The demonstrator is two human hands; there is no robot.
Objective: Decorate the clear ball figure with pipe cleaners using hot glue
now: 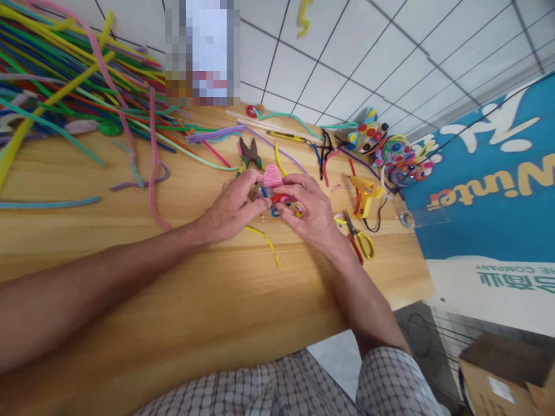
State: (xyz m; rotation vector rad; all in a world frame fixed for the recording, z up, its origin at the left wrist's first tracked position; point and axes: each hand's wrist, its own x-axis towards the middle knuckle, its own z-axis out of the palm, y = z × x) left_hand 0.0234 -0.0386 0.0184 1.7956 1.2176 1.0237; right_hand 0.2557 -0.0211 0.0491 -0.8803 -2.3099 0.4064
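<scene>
Over the middle of the table, both my hands close around a small colourful craft figure with a pink ridged, cone-like top (273, 176). Red and blue bits show below that top; much of the figure is hidden by fingers. My left hand (237, 203) grips its left side, with the thumb pressed against the front. From the right, my right hand (309, 209) pinches the red part with bent fingers. Just beyond my left hand lie pliers (250, 151) with green and yellow handles. A yellow pipe cleaner (267, 245) rests on the wood below the hands.
A pile of coloured pipe cleaners (65, 75) covers the back left. To the right lie a yellow glue gun (366, 195) with its cord and scissors (359, 238). A yellow utility knife (287, 136) and decorated crafts (368, 134) are at the back of the wooden table (182, 312).
</scene>
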